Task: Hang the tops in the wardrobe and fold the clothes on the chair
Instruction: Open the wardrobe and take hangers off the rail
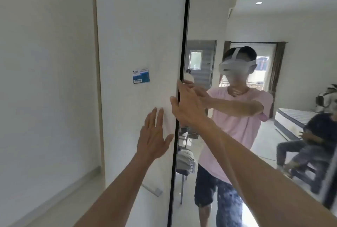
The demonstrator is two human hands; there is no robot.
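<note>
Right now both hands are at the wardrobe door edge [179, 80], the dark vertical strip between the white panel [138, 35] and the mirror door [228, 16]. Right hand [186, 106] has fingers hooked round that edge, thumb on the white side, gripping it. Left hand [155, 135] lies flat and released, fingers straight, palm pressed on the white panel just left of the edge and below the right hand. Edge runs top to bottom, long axis vertical; right hand is the nearer one, already on it. Likely step: sliding the door sideways to get into the wardrobe; direction cannot tell. Clothes on the chair [186, 161] show only as a mirror reflection just right of the edge, so behind the person. No tops held. Blue sticker [141, 75] sits left of the edge, above the left hand.
</note>
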